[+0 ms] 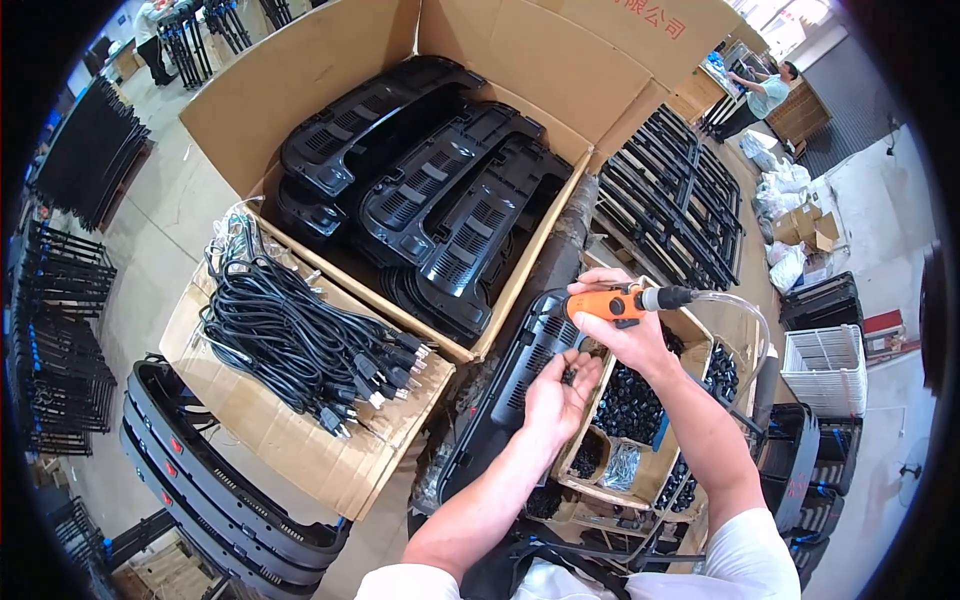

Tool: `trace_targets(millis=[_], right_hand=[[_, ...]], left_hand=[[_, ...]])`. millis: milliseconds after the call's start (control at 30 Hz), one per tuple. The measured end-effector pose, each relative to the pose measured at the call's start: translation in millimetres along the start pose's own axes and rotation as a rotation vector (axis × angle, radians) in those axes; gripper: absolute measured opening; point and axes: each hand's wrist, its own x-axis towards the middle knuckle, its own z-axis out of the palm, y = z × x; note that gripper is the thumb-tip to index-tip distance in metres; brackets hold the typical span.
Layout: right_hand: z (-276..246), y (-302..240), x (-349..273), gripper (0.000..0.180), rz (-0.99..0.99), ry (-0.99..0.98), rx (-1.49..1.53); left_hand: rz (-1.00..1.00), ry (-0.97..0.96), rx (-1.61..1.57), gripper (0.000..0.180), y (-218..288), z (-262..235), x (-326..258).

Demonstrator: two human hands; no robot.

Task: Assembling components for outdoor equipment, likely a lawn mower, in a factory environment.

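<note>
At the far end of the long black plastic panel with slotted vents, an orange, hose-fed hand driver is gripped by the right hand. Above the panel, small dark pieces are cradled in the half-curled left hand. Just right of it, a tan partitioned box is placed. The driver is probably best kept square to the panel, each piece being steadied first.

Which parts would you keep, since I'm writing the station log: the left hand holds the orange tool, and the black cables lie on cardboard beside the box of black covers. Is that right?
Not quite: the head view shows the right hand, not the left hand, holding the orange tool. The black cables do lie on cardboard beside the box of black covers.
</note>
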Motion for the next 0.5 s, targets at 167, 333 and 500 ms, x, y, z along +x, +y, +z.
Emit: trace_targets(millis=[167,333,500], right_hand=[[8,19,10,0.051,0.032,-0.006,-0.075],[13,20,15,0.033,-0.012,-0.033,-0.105],[18,21,14,0.035,0.016,-0.031,-0.061]], left_hand=[[-0.106,0.053,0.077,0.028,-9,-18,-27],[-0.165,0.031,0.050,0.028,-3,-39,-48],[-0.195,0.052,0.056,0.026,5,-48,-68]])
